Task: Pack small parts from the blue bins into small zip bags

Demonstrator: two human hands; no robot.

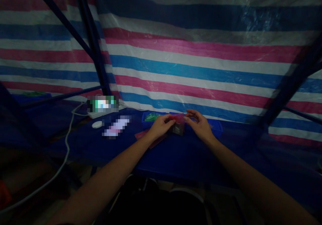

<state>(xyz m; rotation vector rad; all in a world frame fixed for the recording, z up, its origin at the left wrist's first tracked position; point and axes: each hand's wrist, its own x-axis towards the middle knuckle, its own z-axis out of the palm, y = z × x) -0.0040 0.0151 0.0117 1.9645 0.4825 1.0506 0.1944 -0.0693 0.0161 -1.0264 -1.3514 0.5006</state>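
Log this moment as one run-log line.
left hand: at pink film | right hand: at pink film | under film: dark box | behind: blue tray

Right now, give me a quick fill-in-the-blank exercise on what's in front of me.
The tarp behind the table has pink, white and ____ stripes.
The small dark object sits between the left hand and the ____ hand.
The white cable lies on the ____ side of the view.

Missing words: blue; right; left.
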